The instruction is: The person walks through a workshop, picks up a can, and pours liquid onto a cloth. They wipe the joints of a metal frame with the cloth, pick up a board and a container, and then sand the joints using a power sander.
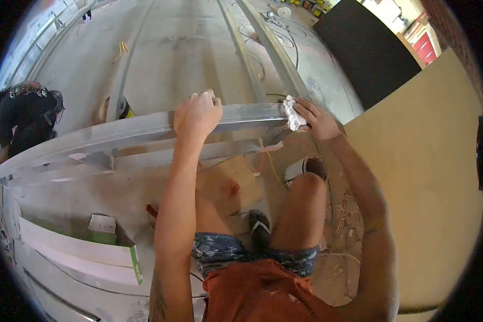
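A long grey metal beam (pixel 241 114) runs across in front of me, part of a frame with further rails behind it. My left hand (pixel 198 114) is closed over its top edge near the middle, with the fingertips partly hidden on the far side. At the beam's right end, my right hand (pixel 319 121) presses a crumpled white cloth (pixel 293 114) against the metal. The fingers lie bent over the cloth, and the thumb side is not clearly visible.
A person (pixel 29 115) bends down at the beam's left end. A bucket (pixel 305 169) stands by my knee. Below left lies a long white-and-green carton (pixel 80 249). A large tan board (pixel 413 188) and a black panel (pixel 367 51) are on the right. Cables (pixel 292 40) trail across the floor.
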`<act>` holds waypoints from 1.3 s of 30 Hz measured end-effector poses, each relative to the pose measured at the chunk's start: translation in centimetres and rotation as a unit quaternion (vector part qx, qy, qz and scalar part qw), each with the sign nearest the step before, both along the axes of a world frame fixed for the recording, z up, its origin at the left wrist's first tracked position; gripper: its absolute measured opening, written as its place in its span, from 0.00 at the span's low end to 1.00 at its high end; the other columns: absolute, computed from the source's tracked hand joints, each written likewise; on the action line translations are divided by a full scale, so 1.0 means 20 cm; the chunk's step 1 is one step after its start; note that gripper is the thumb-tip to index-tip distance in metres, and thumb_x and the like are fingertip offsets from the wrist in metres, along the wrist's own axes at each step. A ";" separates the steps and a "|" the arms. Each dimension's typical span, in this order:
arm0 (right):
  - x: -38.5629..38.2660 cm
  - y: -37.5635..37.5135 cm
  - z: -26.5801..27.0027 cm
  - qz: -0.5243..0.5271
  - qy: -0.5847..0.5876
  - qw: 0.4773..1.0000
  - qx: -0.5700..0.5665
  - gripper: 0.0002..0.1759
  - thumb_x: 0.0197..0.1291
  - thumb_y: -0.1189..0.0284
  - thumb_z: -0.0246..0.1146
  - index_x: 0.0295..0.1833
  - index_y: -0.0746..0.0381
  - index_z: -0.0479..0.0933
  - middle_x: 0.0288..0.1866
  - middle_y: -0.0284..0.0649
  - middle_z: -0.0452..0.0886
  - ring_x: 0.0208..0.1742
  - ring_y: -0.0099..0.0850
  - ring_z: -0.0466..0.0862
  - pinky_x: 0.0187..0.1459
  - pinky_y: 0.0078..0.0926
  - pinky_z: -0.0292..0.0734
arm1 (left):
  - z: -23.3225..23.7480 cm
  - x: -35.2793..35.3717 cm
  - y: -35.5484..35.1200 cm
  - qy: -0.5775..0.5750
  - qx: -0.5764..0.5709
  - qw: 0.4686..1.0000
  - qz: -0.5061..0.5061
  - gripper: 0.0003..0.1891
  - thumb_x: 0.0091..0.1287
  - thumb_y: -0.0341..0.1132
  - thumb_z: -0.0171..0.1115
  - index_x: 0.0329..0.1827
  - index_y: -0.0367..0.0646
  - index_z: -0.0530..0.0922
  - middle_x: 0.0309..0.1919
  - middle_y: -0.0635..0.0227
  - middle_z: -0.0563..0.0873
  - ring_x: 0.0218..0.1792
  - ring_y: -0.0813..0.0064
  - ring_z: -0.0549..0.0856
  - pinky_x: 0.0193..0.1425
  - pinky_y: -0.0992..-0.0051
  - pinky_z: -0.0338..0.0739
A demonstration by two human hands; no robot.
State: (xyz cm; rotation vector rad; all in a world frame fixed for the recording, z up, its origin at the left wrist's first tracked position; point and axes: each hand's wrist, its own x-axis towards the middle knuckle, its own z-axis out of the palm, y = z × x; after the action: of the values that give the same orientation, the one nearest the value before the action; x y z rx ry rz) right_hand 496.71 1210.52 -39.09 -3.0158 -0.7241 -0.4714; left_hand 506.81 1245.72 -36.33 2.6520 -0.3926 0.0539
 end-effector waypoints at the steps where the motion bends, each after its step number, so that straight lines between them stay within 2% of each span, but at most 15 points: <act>1: 0.01 -0.06 0.00 0.034 -0.017 0.999 -0.029 0.36 0.57 0.65 0.69 0.72 0.59 0.69 0.71 0.47 0.71 0.71 0.50 0.73 0.69 0.45 0.71 | -0.01 0.01 0.00 -0.017 0.000 1.000 0.006 0.16 0.71 0.42 0.51 0.44 0.44 0.86 0.41 0.54 0.90 0.44 0.50 0.89 0.50 0.55 0.83; 5: 0.01 -0.20 -0.06 -0.007 0.002 1.000 0.016 0.33 0.59 0.66 0.68 0.70 0.62 0.69 0.71 0.49 0.72 0.69 0.50 0.74 0.68 0.46 0.71 | -0.05 0.05 0.01 -0.047 -0.011 0.999 0.005 0.16 0.70 0.42 0.52 0.44 0.43 0.85 0.40 0.55 0.90 0.42 0.50 0.89 0.49 0.54 0.84; 7: 0.03 -0.15 0.01 -0.133 0.094 0.894 0.417 0.26 0.65 0.67 0.65 0.65 0.65 0.71 0.66 0.53 0.75 0.67 0.51 0.76 0.67 0.46 0.72 | -0.03 0.07 0.00 -0.034 -0.006 0.999 0.027 0.15 0.70 0.42 0.53 0.43 0.44 0.85 0.39 0.54 0.89 0.41 0.49 0.89 0.48 0.54 0.84; 9: 0.16 -0.04 0.18 -0.111 0.034 0.918 0.379 0.22 0.69 0.63 0.63 0.59 0.68 0.74 0.61 0.56 0.77 0.64 0.53 0.77 0.66 0.48 0.72 | -0.02 0.08 -0.04 -0.017 0.005 0.999 0.037 0.14 0.70 0.42 0.54 0.42 0.44 0.85 0.39 0.54 0.89 0.40 0.49 0.89 0.47 0.53 0.84; 10: 0.25 0.07 0.35 0.029 0.041 0.991 0.122 0.23 0.71 0.58 0.60 0.57 0.68 0.76 0.58 0.55 0.79 0.62 0.53 0.78 0.64 0.48 0.72 | -0.02 0.08 -0.05 -0.005 -0.017 0.998 0.054 0.13 0.69 0.41 0.55 0.41 0.44 0.85 0.38 0.54 0.89 0.39 0.48 0.88 0.46 0.53 0.84; 11: 0.35 0.10 0.43 0.174 0.043 0.973 -0.144 0.25 0.73 0.53 0.57 0.55 0.67 0.78 0.56 0.55 0.80 0.60 0.53 0.79 0.63 0.49 0.72 | -0.01 0.09 -0.06 0.005 -0.038 0.997 0.074 0.13 0.68 0.41 0.56 0.39 0.44 0.85 0.37 0.53 0.89 0.39 0.48 0.88 0.45 0.52 0.84; 13: 0.48 0.11 0.29 -0.053 0.320 0.946 0.007 0.30 0.74 0.47 0.52 0.53 0.65 0.79 0.54 0.53 0.82 0.57 0.51 0.81 0.61 0.50 0.72 | 0.00 0.07 -0.06 -0.006 -0.021 0.997 0.074 0.12 0.68 0.41 0.56 0.38 0.45 0.85 0.36 0.53 0.88 0.38 0.47 0.88 0.44 0.52 0.83; 16: 0.59 0.44 0.57 -0.163 0.579 0.783 -0.159 0.35 0.78 0.43 0.40 0.71 0.59 0.70 0.66 0.54 0.78 0.62 0.51 0.80 0.66 0.42 0.70 | -0.04 0.09 -0.07 -0.007 -0.011 0.998 0.066 0.12 0.67 0.40 0.56 0.37 0.45 0.85 0.35 0.53 0.88 0.38 0.47 0.87 0.43 0.51 0.83; 20: 0.71 0.34 0.33 -0.095 0.583 0.806 -0.027 0.42 0.75 0.36 0.36 0.60 0.59 0.80 0.53 0.44 0.86 0.53 0.36 0.82 0.52 0.37 0.74 | -0.03 0.09 -0.07 -0.025 -0.012 0.997 0.070 0.11 0.67 0.40 0.56 0.36 0.43 0.84 0.35 0.51 0.88 0.37 0.47 0.87 0.43 0.52 0.83; 23: 0.76 0.45 0.24 -0.330 0.603 0.713 -0.143 0.40 0.76 0.36 0.36 0.72 0.55 0.74 0.63 0.41 0.82 0.59 0.36 0.79 0.60 0.35 0.71 | -0.06 0.10 -0.06 -0.041 -0.023 0.997 0.060 0.12 0.67 0.39 0.56 0.35 0.42 0.84 0.34 0.51 0.88 0.35 0.47 0.87 0.42 0.53 0.83; 25: 0.85 0.23 0.00 -0.181 0.696 0.695 -0.020 0.38 0.77 0.44 0.41 0.83 0.53 0.56 0.75 0.45 0.71 0.74 0.39 0.69 0.73 0.48 0.60 | -0.07 0.10 -0.06 -0.028 -0.031 0.998 0.056 0.11 0.67 0.39 0.56 0.36 0.43 0.83 0.35 0.51 0.88 0.37 0.46 0.87 0.44 0.51 0.82; 29: 0.76 0.35 0.19 -0.256 0.674 0.693 -0.006 0.34 0.78 0.49 0.43 0.80 0.56 0.61 0.74 0.50 0.73 0.71 0.44 0.74 0.70 0.47 0.66 | -0.07 0.11 -0.02 -0.052 -0.023 0.998 0.032 0.10 0.67 0.39 0.57 0.37 0.43 0.82 0.35 0.51 0.87 0.38 0.45 0.87 0.45 0.50 0.81; 31: 0.76 0.20 0.11 -0.025 0.555 0.825 -0.104 0.27 0.77 0.58 0.45 0.74 0.59 0.68 0.67 0.53 0.78 0.62 0.50 0.81 0.61 0.47 0.74 | -0.10 0.12 -0.03 -0.076 -0.023 0.996 0.031 0.10 0.66 0.38 0.57 0.35 0.42 0.82 0.34 0.53 0.88 0.35 0.47 0.87 0.42 0.52 0.82; 35: 0.73 0.36 0.33 -0.080 0.580 0.790 -0.183 0.21 0.74 0.66 0.48 0.67 0.62 0.72 0.57 0.54 0.81 0.53 0.52 0.83 0.55 0.45 0.77 | -0.09 0.11 -0.06 -0.063 -0.017 0.997 0.034 0.09 0.64 0.37 0.59 0.33 0.42 0.82 0.31 0.56 0.88 0.30 0.51 0.87 0.37 0.55 0.83; 39: 0.80 0.09 0.36 0.094 0.526 0.841 -0.086 0.18 0.71 0.69 0.54 0.64 0.61 0.72 0.50 0.56 0.82 0.50 0.55 0.83 0.52 0.48 0.77 | -0.16 0.13 -0.10 -0.104 -0.012 0.994 0.038 0.07 0.62 0.37 0.59 0.33 0.45 0.82 0.30 0.58 0.88 0.30 0.51 0.87 0.35 0.54 0.82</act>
State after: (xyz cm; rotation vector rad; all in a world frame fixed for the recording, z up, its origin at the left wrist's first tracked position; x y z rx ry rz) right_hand 512.74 1212.38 -31.80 -2.6293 -0.9002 1.2112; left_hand 509.39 1243.80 -39.47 2.6452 -0.3561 0.3590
